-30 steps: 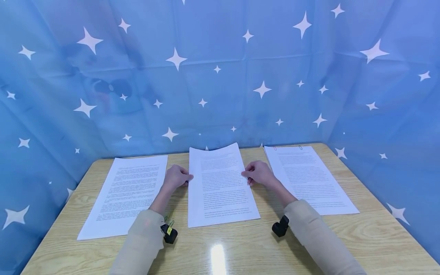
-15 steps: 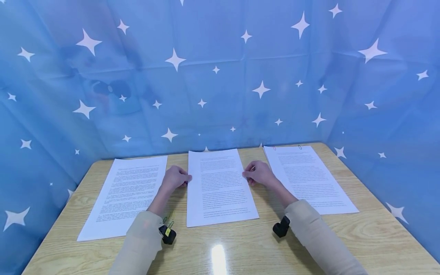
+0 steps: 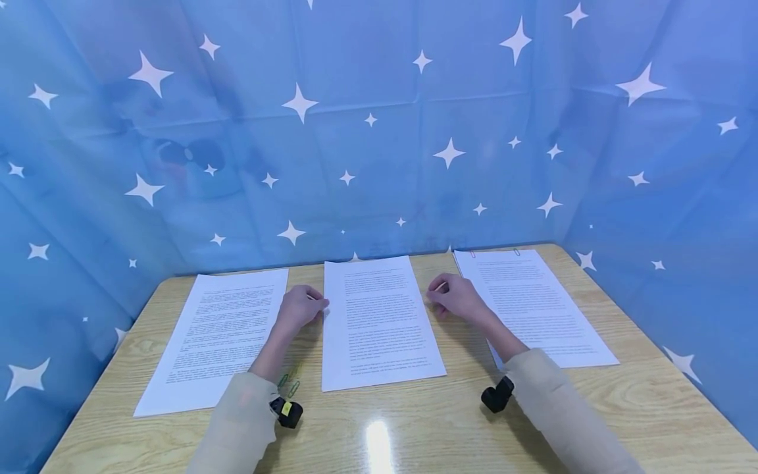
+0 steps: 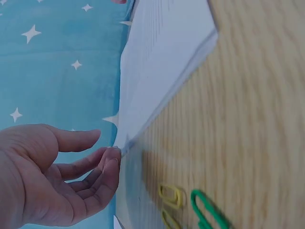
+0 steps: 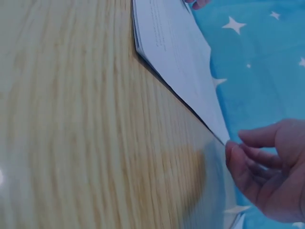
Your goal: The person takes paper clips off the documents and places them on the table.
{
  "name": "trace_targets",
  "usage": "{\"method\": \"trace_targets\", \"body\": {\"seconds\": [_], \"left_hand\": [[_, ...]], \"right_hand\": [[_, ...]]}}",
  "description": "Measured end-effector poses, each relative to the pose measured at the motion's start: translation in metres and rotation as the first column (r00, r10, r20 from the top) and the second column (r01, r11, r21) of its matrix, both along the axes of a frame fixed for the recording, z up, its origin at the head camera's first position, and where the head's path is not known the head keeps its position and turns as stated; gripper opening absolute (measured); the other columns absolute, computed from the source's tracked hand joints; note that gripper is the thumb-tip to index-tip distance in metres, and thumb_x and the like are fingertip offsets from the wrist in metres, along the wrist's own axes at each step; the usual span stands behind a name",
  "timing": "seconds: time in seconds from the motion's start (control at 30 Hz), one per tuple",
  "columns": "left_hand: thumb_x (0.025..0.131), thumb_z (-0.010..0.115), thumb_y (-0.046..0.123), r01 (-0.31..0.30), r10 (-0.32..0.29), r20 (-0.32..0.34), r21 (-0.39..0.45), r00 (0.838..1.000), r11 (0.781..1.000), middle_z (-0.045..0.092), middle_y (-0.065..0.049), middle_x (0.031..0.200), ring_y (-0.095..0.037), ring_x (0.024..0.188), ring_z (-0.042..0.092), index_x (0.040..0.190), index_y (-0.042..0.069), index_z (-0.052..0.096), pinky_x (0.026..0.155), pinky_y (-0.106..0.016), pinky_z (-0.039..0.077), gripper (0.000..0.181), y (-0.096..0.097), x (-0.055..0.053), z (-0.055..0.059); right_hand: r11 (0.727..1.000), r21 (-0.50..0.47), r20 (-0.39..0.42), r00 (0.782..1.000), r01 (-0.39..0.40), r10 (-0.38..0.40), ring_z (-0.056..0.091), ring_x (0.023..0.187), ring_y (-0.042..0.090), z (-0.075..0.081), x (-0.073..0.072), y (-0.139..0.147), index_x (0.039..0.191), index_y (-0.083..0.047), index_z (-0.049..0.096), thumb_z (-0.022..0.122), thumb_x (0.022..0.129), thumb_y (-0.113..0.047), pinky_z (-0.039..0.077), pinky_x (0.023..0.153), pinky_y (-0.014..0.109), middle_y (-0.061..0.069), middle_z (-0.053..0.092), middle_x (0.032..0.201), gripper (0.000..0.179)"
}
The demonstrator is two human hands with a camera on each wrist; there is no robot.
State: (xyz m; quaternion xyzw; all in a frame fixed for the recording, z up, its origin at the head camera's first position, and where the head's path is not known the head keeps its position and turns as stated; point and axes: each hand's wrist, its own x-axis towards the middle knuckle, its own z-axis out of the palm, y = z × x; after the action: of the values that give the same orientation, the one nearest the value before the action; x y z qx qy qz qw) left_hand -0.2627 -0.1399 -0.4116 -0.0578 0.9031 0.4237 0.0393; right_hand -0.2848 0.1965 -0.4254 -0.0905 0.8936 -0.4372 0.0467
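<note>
A stack of printed paper sheets (image 3: 379,322) lies flat at the middle of the wooden table. My left hand (image 3: 302,306) is at its left edge, fingertips right beside the paper. In the left wrist view the thumb stands apart from the loosely bent fingers (image 4: 102,183), with no sheet between them. My right hand (image 3: 458,297) is a little off the stack's right edge, between it and the right-hand stack (image 3: 533,309). The right wrist view shows its thumb and fingers (image 5: 243,174) parted, the fingertips overlapping the paper's corner there.
Another printed stack (image 3: 219,336) lies at the left. A red paper clip (image 3: 472,255) and a dark green one (image 3: 516,252) sit on the right stack's top edge. By my left wrist lie green paper clips (image 4: 208,207) and yellow paper clips (image 4: 179,197). A starry blue curtain (image 3: 379,151) hangs behind.
The middle stack's raised, bent top edge has come down flat on the table. Both hands have released it; the right has drawn slightly away to the right.
</note>
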Motion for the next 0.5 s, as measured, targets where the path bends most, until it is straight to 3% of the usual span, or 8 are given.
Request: {"method": "trace_targets", "body": {"seconds": [0.3,0.5], "left_hand": [[0.097,0.067,0.016,0.032,-0.029,-0.043,0.055,0.999,0.998,0.067,-0.013,0.091,-0.023,0.079,0.065,0.107,-0.003,0.068,0.062,-0.028,0.049,0.022,0.021,0.009,0.005],[0.096,0.068,0.015,0.073,-0.068,-0.073,0.061,0.995,0.996,0.066,-0.011,0.089,-0.02,0.074,0.062,0.105,-0.002,0.068,0.062,-0.029,0.048,0.019,0.037,0.014,0.007]], "right_hand": [[0.997,0.071,-0.084,0.996,0.024,-0.018,0.068,0.076,0.029,0.008,0.006,0.026,0.11,0.004,0.065,0.064,0.098,-0.013,0.054,0.063,0.033,0.018,0.069,0.093,0.02],[0.99,0.126,-0.152,0.988,0.06,-0.041,0.066,0.084,0.027,0.009,0.009,0.05,0.106,0.003,0.067,0.066,0.096,-0.013,0.05,0.067,0.033,0.016,0.069,0.095,0.019]]}}
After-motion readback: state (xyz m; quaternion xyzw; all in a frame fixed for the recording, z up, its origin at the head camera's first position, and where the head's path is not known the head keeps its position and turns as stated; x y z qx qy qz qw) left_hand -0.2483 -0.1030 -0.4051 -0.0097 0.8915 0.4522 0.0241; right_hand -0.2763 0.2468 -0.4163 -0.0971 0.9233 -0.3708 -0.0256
